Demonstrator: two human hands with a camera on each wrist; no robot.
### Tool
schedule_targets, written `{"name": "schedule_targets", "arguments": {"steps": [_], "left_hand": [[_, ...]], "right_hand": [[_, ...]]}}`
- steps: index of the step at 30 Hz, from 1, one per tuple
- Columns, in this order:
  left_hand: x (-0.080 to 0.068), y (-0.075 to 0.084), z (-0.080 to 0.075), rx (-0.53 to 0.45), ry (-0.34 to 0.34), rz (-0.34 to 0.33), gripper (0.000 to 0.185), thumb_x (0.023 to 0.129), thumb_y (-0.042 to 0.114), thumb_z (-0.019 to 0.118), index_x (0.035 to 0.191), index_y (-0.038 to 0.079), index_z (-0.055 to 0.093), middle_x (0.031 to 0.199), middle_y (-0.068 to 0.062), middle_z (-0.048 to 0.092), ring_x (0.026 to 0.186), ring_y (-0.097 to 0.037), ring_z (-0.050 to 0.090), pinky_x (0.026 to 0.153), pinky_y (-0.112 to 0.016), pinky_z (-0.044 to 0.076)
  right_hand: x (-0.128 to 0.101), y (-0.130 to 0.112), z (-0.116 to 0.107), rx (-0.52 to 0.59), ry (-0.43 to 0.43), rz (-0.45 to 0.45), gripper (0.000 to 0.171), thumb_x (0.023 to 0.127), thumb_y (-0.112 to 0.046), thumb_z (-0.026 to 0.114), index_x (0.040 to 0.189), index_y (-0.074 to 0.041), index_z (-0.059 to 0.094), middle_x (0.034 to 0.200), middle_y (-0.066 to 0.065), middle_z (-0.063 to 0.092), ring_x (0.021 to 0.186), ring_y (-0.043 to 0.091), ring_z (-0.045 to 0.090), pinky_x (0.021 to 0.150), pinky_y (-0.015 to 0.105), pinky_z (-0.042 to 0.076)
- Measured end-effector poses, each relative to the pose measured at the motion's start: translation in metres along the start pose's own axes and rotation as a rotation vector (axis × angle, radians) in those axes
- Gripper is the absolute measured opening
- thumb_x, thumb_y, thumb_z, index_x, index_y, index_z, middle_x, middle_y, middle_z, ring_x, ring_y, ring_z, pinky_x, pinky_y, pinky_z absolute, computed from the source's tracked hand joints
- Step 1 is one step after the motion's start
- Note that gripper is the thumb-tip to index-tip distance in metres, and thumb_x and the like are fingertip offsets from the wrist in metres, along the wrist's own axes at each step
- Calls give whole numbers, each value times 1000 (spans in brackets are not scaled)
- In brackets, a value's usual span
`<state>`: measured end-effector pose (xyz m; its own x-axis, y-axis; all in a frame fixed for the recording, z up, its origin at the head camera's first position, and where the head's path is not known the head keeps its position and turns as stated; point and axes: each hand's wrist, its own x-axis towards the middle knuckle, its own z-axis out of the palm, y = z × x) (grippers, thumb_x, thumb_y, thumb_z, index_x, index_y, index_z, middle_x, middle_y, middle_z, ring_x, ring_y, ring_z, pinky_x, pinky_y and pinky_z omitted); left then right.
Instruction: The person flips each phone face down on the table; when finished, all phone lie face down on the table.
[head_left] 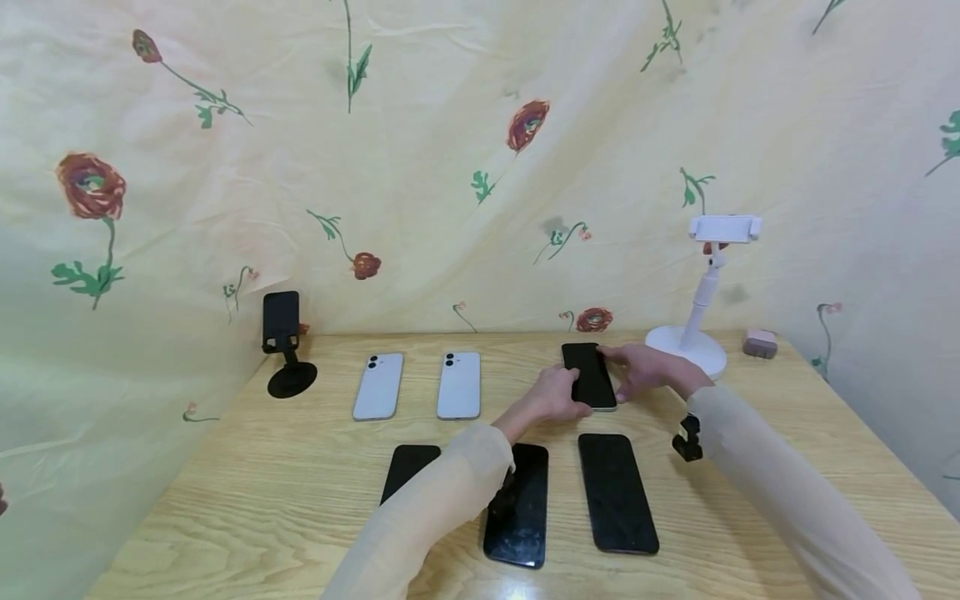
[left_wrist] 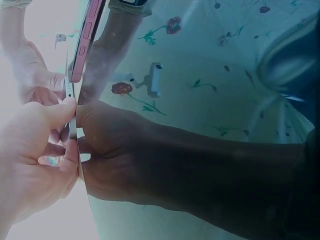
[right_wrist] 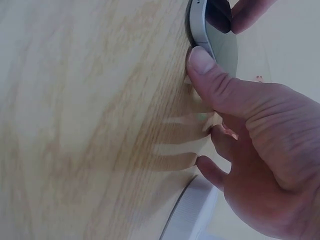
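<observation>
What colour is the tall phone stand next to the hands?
The tall phone stand is white, seen best in the head view.

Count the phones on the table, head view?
6. Two white phones lie face down in the back row. One dark phone is held by both hands. Three dark phones lie in front, one partly behind a sleeve.

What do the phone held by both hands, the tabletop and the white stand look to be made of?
The phone, pinched at its edges by the left hand and right hand, shows a glossy black face, probably glass, and a pale satin rim, likely metal. The tabletop has light wood grain with a smooth finish, possibly laminate. The white stand looks like matte plastic.
</observation>
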<state>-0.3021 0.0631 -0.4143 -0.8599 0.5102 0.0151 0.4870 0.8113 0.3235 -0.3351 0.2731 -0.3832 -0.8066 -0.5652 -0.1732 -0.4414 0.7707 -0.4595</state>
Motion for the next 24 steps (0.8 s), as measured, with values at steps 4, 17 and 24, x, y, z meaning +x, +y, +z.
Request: {"name": "schedule_targets", "arguments": {"steps": [4, 17, 24], "left_hand": [[0, 0, 0, -17, -6, -13, 66, 90, 38, 75, 142, 3, 54, 136, -13, 57, 121, -21, 52, 102, -26, 40], [-2, -1, 0, -37, -39, -20, 68, 91, 37, 73, 146, 4, 50, 140, -13, 54, 127, -21, 49, 103, -26, 39], [-1, -1, 0, -54, -42, -18, 70, 92, 37, 72, 149, 4, 47, 145, -13, 51, 133, -23, 45, 107, -27, 36]], "right_hand": [[-1, 4, 2, 10, 10, -6, 92, 79, -8, 84, 149, 15, 28, 149, 38, 30, 137, 52, 30, 108, 61, 29], [-3, 15, 7, 82, 55, -35, 95, 80, -15, 84, 150, 13, 27, 150, 36, 30, 138, 52, 27, 108, 61, 29], [-5, 12, 5, 92, 61, -25, 94, 81, -16, 84, 151, 12, 28, 150, 35, 31, 138, 52, 27, 108, 61, 29]]}}
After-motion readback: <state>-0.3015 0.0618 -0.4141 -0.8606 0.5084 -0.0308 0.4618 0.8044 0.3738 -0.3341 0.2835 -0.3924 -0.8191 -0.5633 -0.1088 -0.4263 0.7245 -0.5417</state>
